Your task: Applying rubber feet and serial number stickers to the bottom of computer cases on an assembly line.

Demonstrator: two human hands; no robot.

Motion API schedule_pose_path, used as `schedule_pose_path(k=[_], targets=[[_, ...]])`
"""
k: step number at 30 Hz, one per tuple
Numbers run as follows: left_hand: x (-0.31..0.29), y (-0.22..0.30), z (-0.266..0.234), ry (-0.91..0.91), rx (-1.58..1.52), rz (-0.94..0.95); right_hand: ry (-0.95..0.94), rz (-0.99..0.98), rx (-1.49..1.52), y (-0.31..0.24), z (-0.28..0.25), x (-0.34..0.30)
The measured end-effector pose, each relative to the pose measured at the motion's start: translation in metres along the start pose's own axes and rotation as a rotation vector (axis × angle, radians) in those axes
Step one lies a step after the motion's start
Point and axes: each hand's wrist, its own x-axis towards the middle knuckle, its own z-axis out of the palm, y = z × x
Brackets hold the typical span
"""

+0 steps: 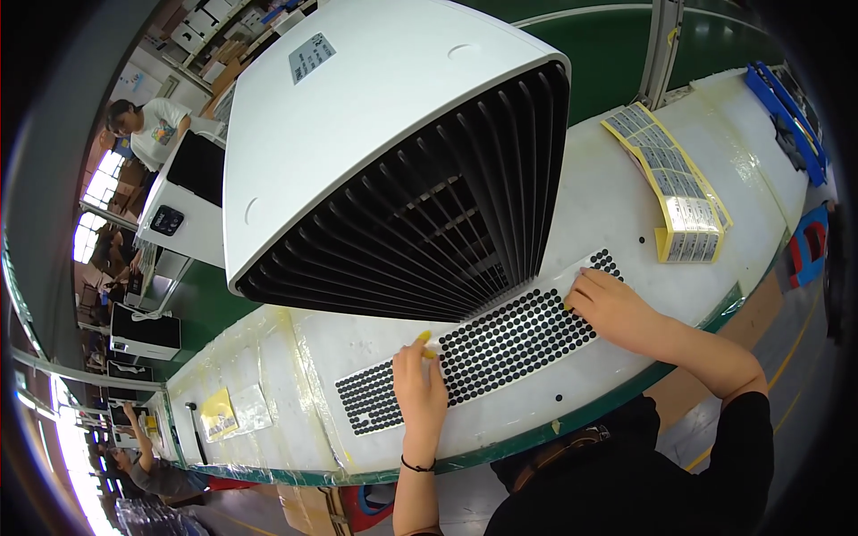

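A long white sheet covered in rows of small round black pads (509,344) lies on the bench below the machine. My left hand (418,389) is over its left part, index finger and thumb closed at the upper edge; yellow covers show on those fingertips. Near the sheet's right end, my right hand (612,308) has its fingers curled together on the sheet, with a bit of yellow at a tip. Whether a single pad is between those fingers cannot be seen. Just beyond the sheet stands a large white appliance (393,116) with a black slatted grille (420,219) facing me.
Yellow-backed sheets of printed labels (684,201) lie on the right of the bench (608,201). Two loose black pads sit near the sheet. A blue tray (786,121) is at the far right. At left are a yellow card (217,414) and other people at work.
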Motion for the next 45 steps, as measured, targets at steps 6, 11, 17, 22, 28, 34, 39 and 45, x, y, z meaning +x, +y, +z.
schedule_pose_path(k=[6,11,17,22,28,34,39,45], targets=[[-0.003,0.002,-0.014,0.234,-0.101,0.005,-0.13,-0.053,-0.014,0.01,-0.01,0.012],[-0.007,0.018,-0.015,-0.081,0.189,0.076,0.188,0.039,0.24,0.005,-0.086,0.044],[-0.017,0.015,-0.002,0.063,0.141,0.04,0.662,-0.164,0.436,-0.019,-0.187,0.097],[-0.019,0.008,0.001,0.053,0.069,0.076,0.654,-0.333,0.524,-0.035,-0.218,0.132],[-0.013,0.016,-0.011,0.223,-0.073,0.035,0.372,-0.225,0.522,-0.04,-0.229,0.149],[0.011,0.038,-0.045,0.377,-0.193,0.158,0.365,-0.268,0.314,-0.047,-0.235,0.15],[0.027,0.067,-0.078,0.603,-0.305,0.187,0.564,-0.432,0.16,-0.045,-0.227,0.139],[0.054,0.106,-0.127,0.78,-0.575,0.169,0.778,-0.525,0.025,-0.048,-0.218,0.124]])
